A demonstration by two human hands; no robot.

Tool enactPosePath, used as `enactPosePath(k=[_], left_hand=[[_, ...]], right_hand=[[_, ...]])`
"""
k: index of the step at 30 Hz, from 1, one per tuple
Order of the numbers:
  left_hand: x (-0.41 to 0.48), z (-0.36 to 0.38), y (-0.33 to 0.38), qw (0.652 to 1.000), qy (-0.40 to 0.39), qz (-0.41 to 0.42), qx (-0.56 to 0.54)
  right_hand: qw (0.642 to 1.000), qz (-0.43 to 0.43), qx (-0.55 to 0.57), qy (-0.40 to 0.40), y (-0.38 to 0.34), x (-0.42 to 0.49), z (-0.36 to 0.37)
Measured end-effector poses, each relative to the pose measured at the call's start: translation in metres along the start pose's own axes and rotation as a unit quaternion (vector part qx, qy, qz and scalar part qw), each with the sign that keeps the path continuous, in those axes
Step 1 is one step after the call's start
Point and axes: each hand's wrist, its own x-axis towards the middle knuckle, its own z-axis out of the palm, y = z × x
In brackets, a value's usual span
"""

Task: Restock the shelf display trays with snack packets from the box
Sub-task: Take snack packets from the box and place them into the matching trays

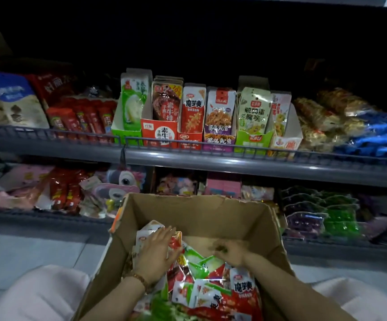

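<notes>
Fingers (168, 232) of the left hand (156, 250) lie nearly straight and spread. They press flat on a small sheaf of white-and-red packets (146, 237) propped against the left wall of the cardboard box (211, 216), and they curl round nothing that I can make out. The right hand (230, 250) is smeared by motion blur. Its fingers bend down toward the green packets beneath it, and I cannot tell whether they pinch one or hold nothing. Both forearms reach forward and down into the box from the bottom edge of the view, and the left wrist wears a beaded bracelet (139, 280).

Loose snack packets (243, 288) in red, green and white are heaped in the near half of the box, while the far half shows bare cardboard. On the upper shelf (234, 162) a row of display trays (159, 133) stands side by side behind the wire rail, each with packets upright in it. The green tray (127, 134) at the left end looks thinly filled, with open space ahead of its packets. The others seem fuller, though the dim light makes their depth hard to read.

Judging from this, the restocking is under way but far from finished. Plenty of stock remains in the box, nothing is on its way to the shelf, and the hands appear to be sorting or gathering like packets.
</notes>
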Motion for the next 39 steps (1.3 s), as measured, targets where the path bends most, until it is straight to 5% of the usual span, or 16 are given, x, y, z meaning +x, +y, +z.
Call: enactPosePath(k=[3, 8, 16, 21, 26, 29, 31, 34, 39], left_hand=[[-0.001, 0.008, -0.002, 1.0, -0.012, 0.008, 0.005], [0.002, 0.008, 0.003, 1.0, -0.017, 0.006, -0.004], [0.02, -0.015, 0.03, 0.99, -0.012, 0.017, -0.14], [0.034, -0.056, 0.042, 0.943, -0.036, 0.037, -0.328], [0.033, -0.102, 0.046, 0.92, -0.04, 0.057, -0.386], [0.03, -0.127, 0.043, 0.903, 0.034, 0.043, -0.426], [0.03, -0.142, 0.038, 0.879, 0.104, 0.024, -0.464], [0.032, -0.159, 0.028, 0.835, 0.199, -0.011, -0.512], [0.034, -0.182, 0.013, 0.787, 0.26, -0.046, -0.557]], right_hand=[[0.999, 0.041, -0.03, -0.015, 0.014, 0.017, 0.014], [0.997, 0.031, 0.071, -0.001, 0.017, 0.021, 0.01], [0.982, -0.103, 0.143, 0.066, -0.016, 0.006, -0.053], [0.971, -0.17, 0.165, 0.035, -0.068, -0.018, -0.098], [0.97, -0.19, 0.145, 0.052, -0.108, -0.039, -0.126], [0.963, -0.191, 0.106, 0.155, -0.12, -0.043, -0.151], [0.939, -0.189, 0.197, 0.211, -0.131, -0.045, -0.165], [0.871, -0.167, 0.425, 0.184, -0.153, -0.038, -0.17], [0.84, -0.199, 0.489, 0.125, -0.201, -0.015, -0.16]])
